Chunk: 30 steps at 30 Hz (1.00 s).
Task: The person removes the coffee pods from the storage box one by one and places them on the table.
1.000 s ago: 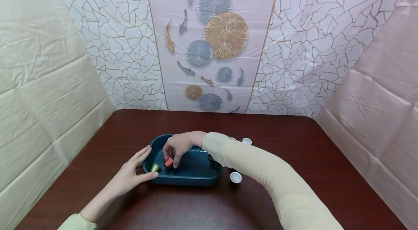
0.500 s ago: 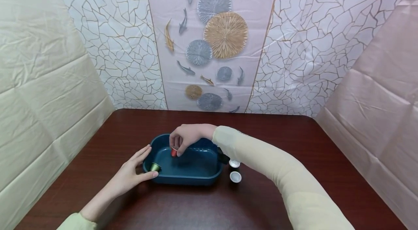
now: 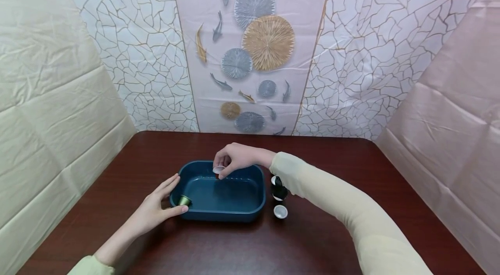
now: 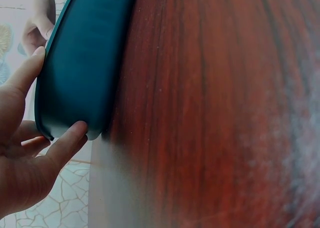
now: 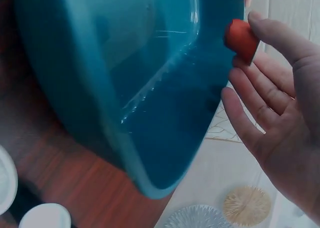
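A dark blue-green rectangular tub (image 3: 218, 216) stands on the table. My left hand (image 3: 162, 205) rests on its left end, thumb at the near rim and the other fingers along the end wall, all fairly straight. Inside, in the near left corner, lies a green coffee capsule (image 3: 184, 200). Above the tub's far side, my right hand (image 3: 236, 158) pinches a red coffee capsule (image 5: 242, 40) between thumb and fingertips. Its pale lid faces up in the head view, and the red body is mostly hidden there.
Right of the tub, coffee capsules with white lids stand on the dark red-brown table (image 3: 250, 249); the nearest capsule (image 3: 280, 211) is fully visible. A black device at my right wrist partly covers others. Patterned cloth (image 3: 250, 49) hangs behind the table.
My right hand has lifted the red capsule from the tub's left part and carried it up, right and away toward the far rim, turning its lid upward. My left hand stays put.
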Tool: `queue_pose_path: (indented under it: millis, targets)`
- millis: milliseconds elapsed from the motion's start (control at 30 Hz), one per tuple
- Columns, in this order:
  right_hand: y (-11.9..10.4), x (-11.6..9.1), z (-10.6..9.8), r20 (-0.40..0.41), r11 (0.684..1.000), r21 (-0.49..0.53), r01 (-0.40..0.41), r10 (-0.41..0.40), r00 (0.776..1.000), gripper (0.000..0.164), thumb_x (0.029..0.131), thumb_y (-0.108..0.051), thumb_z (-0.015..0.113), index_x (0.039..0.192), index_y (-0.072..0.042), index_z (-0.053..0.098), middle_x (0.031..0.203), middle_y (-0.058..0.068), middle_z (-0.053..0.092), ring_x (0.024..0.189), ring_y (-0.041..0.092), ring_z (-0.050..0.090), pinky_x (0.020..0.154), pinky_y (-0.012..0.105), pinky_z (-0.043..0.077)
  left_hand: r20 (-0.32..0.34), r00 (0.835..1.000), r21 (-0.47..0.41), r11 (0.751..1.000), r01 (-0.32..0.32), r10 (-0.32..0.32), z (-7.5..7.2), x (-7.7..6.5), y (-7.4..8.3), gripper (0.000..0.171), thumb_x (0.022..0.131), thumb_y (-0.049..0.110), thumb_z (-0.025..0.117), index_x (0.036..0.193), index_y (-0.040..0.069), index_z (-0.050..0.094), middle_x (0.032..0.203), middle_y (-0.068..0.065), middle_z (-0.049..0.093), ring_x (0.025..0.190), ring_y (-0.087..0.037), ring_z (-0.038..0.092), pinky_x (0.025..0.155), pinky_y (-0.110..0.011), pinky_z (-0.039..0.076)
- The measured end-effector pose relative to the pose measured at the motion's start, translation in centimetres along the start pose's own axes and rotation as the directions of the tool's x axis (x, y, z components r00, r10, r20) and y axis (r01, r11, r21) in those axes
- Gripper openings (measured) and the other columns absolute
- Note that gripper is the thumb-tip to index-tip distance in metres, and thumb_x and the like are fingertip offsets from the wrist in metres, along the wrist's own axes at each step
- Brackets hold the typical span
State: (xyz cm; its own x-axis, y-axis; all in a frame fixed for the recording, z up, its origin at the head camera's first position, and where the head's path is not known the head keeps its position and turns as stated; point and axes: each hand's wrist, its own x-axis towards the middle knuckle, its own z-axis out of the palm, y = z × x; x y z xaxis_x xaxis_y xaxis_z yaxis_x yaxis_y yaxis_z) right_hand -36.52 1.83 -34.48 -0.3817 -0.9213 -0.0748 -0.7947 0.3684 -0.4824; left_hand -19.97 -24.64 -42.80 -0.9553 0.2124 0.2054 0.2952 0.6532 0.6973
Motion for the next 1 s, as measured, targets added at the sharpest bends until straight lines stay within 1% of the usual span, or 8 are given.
queue_pose_path:
  millis: [167, 267, 367, 467, 633, 767, 867, 1000]
  targets:
    - [0.1, -0.7, 0.2, -0.033, 1.000, 0.015, -0.007, 0.008, 0.999, 0.030, 0.087, -0.027, 0.077, 0.115, -0.019, 0.071, 0.106, -0.005, 0.073, 0.091, 0.003, 0.064, 0.081, 0.019, 0.054, 0.004, 1.000, -0.013, 1.000, 0.015, -0.015, -0.1, -0.1, 0.0, 0.089, 0.084, 0.036, 0.078, 0.152, -0.003, 0.033, 0.161, -0.019, 0.030, 0.136, -0.042, 0.048, 0.092, -0.042, 0.057]
    - [0.2, -1.0, 0.4, -0.056, 0.998, 0.054, -0.018, 0.021, 0.998, 0.033, 0.086, -0.025, 0.078, 0.116, -0.017, 0.071, 0.108, -0.004, 0.072, 0.092, 0.004, 0.064, 0.084, 0.020, 0.054, 0.003, 1.000, -0.010, 1.000, 0.017, -0.017, -0.1, -0.1, -0.1, 0.089, 0.084, 0.036, 0.078, 0.152, -0.003, 0.033, 0.161, -0.019, 0.030, 0.136, -0.042, 0.048, 0.092, -0.043, 0.057]
    - [0.3, -1.4, 0.5, -0.070, 0.992, 0.121, -0.030, 0.039, 0.997, 0.033, 0.084, -0.021, 0.079, 0.115, -0.014, 0.070, 0.109, -0.001, 0.071, 0.093, 0.006, 0.065, 0.087, 0.020, 0.054, 0.000, 1.000, -0.003, 1.000, 0.013, -0.013, 0.0, -0.1, -0.1, 0.089, 0.084, 0.037, 0.078, 0.151, -0.003, 0.034, 0.161, -0.019, 0.031, 0.137, -0.041, 0.048, 0.093, -0.043, 0.057]
    - [0.5, -1.7, 0.5, -0.075, 0.984, 0.176, -0.037, 0.051, 0.996, 0.031, 0.084, -0.018, 0.080, 0.112, -0.014, 0.068, 0.107, 0.001, 0.069, 0.094, 0.008, 0.065, 0.090, 0.021, 0.054, -0.005, 1.000, -0.002, 1.000, 0.002, -0.002, 0.0, -0.1, -0.2, 0.089, 0.084, 0.037, 0.078, 0.151, -0.003, 0.035, 0.160, -0.019, 0.031, 0.137, -0.041, 0.048, 0.092, -0.042, 0.057]
    - [0.7, -2.2, 0.5, -0.073, 0.974, 0.221, -0.055, 0.073, 0.995, 0.031, 0.084, -0.016, 0.079, 0.113, -0.014, 0.067, 0.110, 0.001, 0.068, 0.100, 0.010, 0.066, 0.094, 0.024, 0.054, -0.005, 1.000, 0.011, 1.000, -0.008, 0.008, 0.0, 0.0, 0.0, 0.090, 0.084, 0.040, 0.077, 0.151, -0.003, 0.035, 0.160, -0.018, 0.032, 0.138, -0.040, 0.047, 0.092, -0.040, 0.057]
    - [0.7, -2.7, 0.6, -0.075, 0.966, 0.252, -0.060, 0.081, 0.994, 0.036, 0.085, -0.015, 0.078, 0.119, -0.009, 0.067, 0.114, 0.002, 0.070, 0.104, 0.010, 0.067, 0.097, 0.025, 0.053, -0.005, 1.000, 0.043, 0.999, -0.012, 0.013, -0.1, -0.2, 0.3, 0.091, 0.084, 0.042, 0.077, 0.150, -0.004, 0.035, 0.160, -0.019, 0.032, 0.140, -0.040, 0.043, 0.094, -0.042, 0.056]
    - [0.5, -3.1, 0.7, -0.093, 0.964, 0.257, -0.072, 0.099, 0.991, 0.040, 0.086, -0.016, 0.078, 0.123, -0.006, 0.067, 0.117, 0.003, 0.071, 0.102, 0.009, 0.067, 0.092, 0.024, 0.055, -0.007, 1.000, 0.050, 0.999, -0.015, 0.016, -0.1, -0.3, 0.5, 0.091, 0.084, 0.043, 0.076, 0.150, -0.005, 0.035, 0.160, -0.019, 0.032, 0.141, -0.040, 0.042, 0.096, -0.045, 0.054]
    - [0.2, -3.8, 0.7, -0.133, 0.961, 0.259, -0.095, 0.133, 0.982, 0.042, 0.086, -0.019, 0.077, 0.126, -0.009, 0.067, 0.118, 0.001, 0.072, 0.096, 0.009, 0.067, 0.084, 0.023, 0.056, -0.013, 1.000, 0.062, 0.998, -0.015, 0.015, -0.1, -0.3, 0.5, 0.091, 0.084, 0.043, 0.076, 0.150, -0.004, 0.036, 0.160, -0.019, 0.033, 0.140, -0.040, 0.044, 0.097, -0.045, 0.053]
